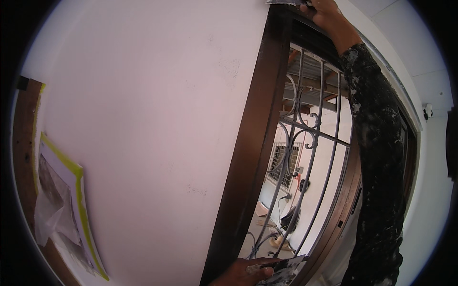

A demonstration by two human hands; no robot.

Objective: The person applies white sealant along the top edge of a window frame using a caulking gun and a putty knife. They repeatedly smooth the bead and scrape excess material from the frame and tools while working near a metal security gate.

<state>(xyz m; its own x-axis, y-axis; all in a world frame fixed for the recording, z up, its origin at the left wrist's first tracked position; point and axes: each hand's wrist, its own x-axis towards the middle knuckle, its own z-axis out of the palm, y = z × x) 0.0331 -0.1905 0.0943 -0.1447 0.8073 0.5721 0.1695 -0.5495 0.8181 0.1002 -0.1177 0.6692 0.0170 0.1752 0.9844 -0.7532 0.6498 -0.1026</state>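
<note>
Two hands are seen at a dark brown window frame (248,157) set in a pale pink wall (143,119). The right hand (327,16) is raised to the frame's top corner, where a flat scraper blade (286,2) is gripped in its closed fingers and pressed along the upper edge; only part of the blade is shown. The left hand (245,272) is held low beside the frame's foot, and a paint-smeared flat board (284,269) is clasped in it, just right of the fingers. A grey scrolled metal grille (305,143) is seen through the opening. At the far left, pale sheeting edged with yellow tape (78,200) is fixed over a brown wooden surround (24,152)
</note>
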